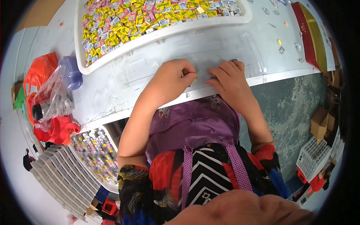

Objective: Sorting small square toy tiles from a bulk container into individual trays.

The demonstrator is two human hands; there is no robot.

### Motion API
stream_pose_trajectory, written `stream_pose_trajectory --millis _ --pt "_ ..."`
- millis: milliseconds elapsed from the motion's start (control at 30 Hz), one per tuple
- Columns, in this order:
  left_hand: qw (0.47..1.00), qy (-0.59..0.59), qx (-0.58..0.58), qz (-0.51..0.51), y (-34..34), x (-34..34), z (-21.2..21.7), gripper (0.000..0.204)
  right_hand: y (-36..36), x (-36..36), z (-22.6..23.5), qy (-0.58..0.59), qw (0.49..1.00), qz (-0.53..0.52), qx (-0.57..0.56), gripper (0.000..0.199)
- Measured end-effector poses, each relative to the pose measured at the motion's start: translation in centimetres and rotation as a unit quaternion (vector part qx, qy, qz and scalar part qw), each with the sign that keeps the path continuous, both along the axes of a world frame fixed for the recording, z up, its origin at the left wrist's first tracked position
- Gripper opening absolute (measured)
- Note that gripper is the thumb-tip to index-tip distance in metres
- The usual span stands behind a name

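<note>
My left hand (173,78) is over the near edge of the white table, its fingers curled and the thumb pressed toward the index finger. Whatever it pinches is too small to make out. Beside it on the right, my right hand (231,78) bends its fingers down over the tabletop. A small dark bit shows between its thumb and fingertips, but its kind is hidden. Under and around both hands lies a clear plastic tray (250,56) with moulded hollows. Beyond them stands a white tub (161,36) heaped with small yellow, pink and white boxes (138,20).
Small loose pieces (281,49) lie at the right, near a red and gold box (308,35). Plastic bags (43,69) hang at the table's left. Below left are a tray of packed pieces (96,155) and stacked white trays (62,182). A white crate (314,157) stands lower right.
</note>
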State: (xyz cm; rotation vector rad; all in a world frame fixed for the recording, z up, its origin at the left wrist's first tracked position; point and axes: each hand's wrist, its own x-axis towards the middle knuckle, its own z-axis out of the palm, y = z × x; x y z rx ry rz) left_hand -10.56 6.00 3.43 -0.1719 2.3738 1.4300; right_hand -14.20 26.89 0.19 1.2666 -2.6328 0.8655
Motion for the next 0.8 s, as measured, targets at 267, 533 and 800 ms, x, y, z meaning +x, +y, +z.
stream_pose_trajectory --millis 267,533,800 --pt "0.996 0.073 -0.036 0.022 -0.6 1.0 -0.3 0.015 0.6 0.1 -0.3 -0.037 0.999 0.008 -0.029 0.031" --pt "0.967 0.091 -0.214 -0.099 1.3 3.8 0.6 0.023 2.6 -0.4 0.8 -0.033 0.998 -0.027 0.054 0.037" --pt "0.980 0.100 -0.172 0.008 0.3 4.1 -0.4 0.021 2.0 0.2 0.1 -0.009 0.999 -0.040 0.024 0.036"
